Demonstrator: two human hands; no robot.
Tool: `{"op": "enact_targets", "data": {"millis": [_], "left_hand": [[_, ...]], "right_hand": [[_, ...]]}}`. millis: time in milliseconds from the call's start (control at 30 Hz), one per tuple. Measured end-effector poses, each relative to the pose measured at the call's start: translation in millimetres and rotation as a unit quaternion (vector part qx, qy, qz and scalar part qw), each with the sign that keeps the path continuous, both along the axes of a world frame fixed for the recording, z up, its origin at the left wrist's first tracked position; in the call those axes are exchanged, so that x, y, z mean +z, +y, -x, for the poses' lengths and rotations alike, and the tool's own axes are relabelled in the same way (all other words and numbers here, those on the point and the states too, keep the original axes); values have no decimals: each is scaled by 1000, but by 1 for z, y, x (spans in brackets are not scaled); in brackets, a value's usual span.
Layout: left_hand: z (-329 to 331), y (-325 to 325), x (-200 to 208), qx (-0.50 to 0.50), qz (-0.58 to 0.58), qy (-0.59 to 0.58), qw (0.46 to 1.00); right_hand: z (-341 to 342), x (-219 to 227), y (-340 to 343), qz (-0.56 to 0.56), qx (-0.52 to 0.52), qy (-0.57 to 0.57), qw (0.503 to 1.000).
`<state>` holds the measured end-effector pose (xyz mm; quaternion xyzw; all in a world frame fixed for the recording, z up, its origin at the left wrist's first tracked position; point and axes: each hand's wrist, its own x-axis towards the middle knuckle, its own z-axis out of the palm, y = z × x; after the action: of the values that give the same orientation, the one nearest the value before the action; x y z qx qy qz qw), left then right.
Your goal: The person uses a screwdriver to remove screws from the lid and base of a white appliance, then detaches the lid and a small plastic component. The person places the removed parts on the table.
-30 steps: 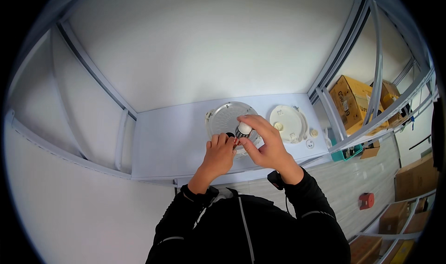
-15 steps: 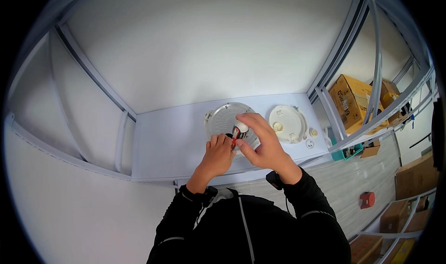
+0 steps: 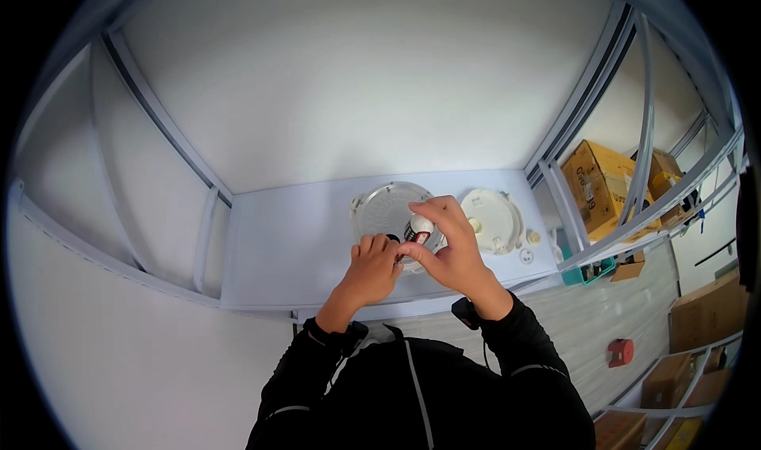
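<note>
To the left of the round silver dish [image 3: 386,202], the white table [image 3: 273,248] stretches out. Next comes the left hand [image 3: 372,268], on the person's side of the dish and a bit to its left. Its back faces up and its fingers bend down, so one cannot tell if it grips anything. A little black thing [image 3: 392,238] peeks out by those fingertips, in front of the near part of the dish. Then comes the small bottle-like thing [image 3: 417,231], with a round white end and a black and red side. It sits up over the near right part of the dish, not flat on it. It looks tipped: the white end points away from the person, and the other end comes down toward the left fingertips. That low end is partly hidden, so one cannot tell if the left hand touches it. The right hand [image 3: 457,258], to the right of the dish's near edge, is the nearer one, for it pinches the bottle-like thing between thumb and bent fingers, with its palm turned toward the left hand. Past that, to the right of the silver dish, lie a white dish [image 3: 499,212], a small cream cup [image 3: 533,237] and a flat white disc [image 3: 526,256].
</note>
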<state>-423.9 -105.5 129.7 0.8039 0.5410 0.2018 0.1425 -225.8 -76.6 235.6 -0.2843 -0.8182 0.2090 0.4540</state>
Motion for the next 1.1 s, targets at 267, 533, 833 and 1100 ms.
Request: {"op": "enact_targets", "data": {"millis": [267,533,833,1100], "left_hand": [[-1,-1,2,10,-10,9,1000],[-4,3,14,2,-68,-27,997],[-16,13,6,-26,-72,-36,996],[-8,13,20,-10,-24,-51,998]], "right_hand": [[4,0,5,-38,42,55,997],[-3,5,11,-31,4,77,997],[-22,-11,21,-6,-55,184,981],[-35,-11,26,3,-71,196,978]]}}
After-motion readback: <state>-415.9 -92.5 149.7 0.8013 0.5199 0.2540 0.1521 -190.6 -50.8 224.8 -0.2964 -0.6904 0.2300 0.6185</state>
